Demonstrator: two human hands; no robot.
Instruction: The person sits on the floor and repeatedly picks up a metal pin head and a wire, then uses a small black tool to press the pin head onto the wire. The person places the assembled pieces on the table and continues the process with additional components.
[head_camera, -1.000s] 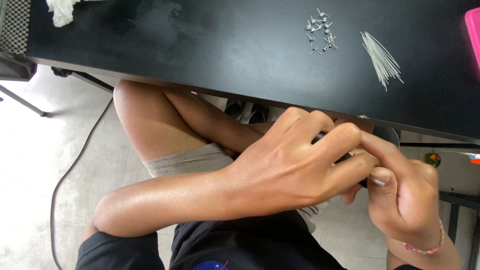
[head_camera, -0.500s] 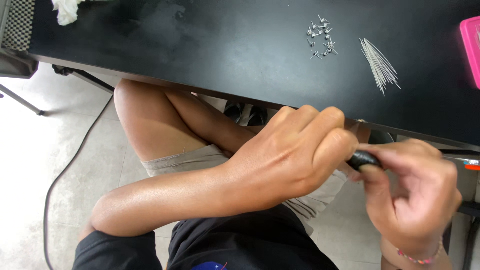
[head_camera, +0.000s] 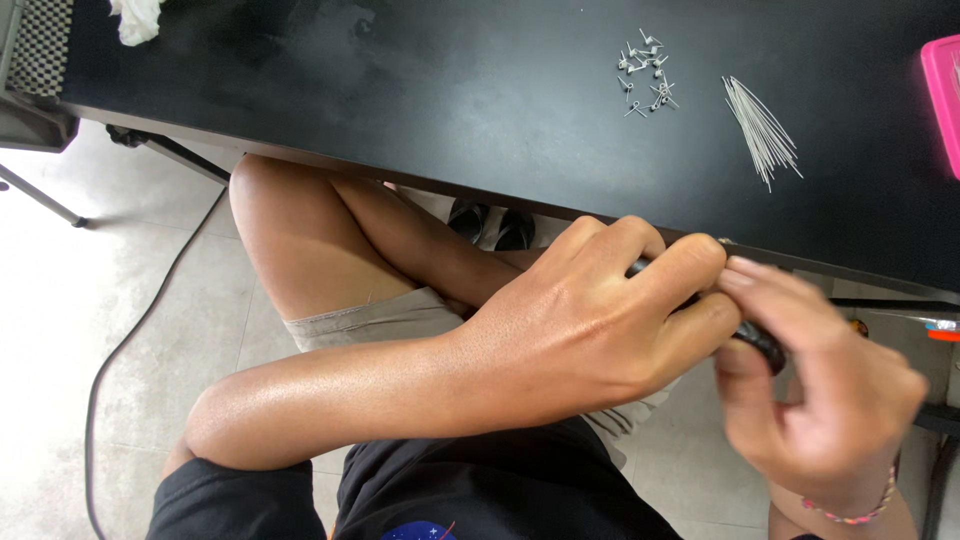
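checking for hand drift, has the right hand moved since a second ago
Yes. The right hand has dropped slightly lower and further from the table edge; its fingers now curl over the dark object.

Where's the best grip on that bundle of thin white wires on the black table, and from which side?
Probably pinch the thin white wires at the upper, gathered end, coming from above. The strands converge there and fan apart toward the lower end, so one pinch likely catches most. They lie flat on the black table, apart from the small metal pieces.
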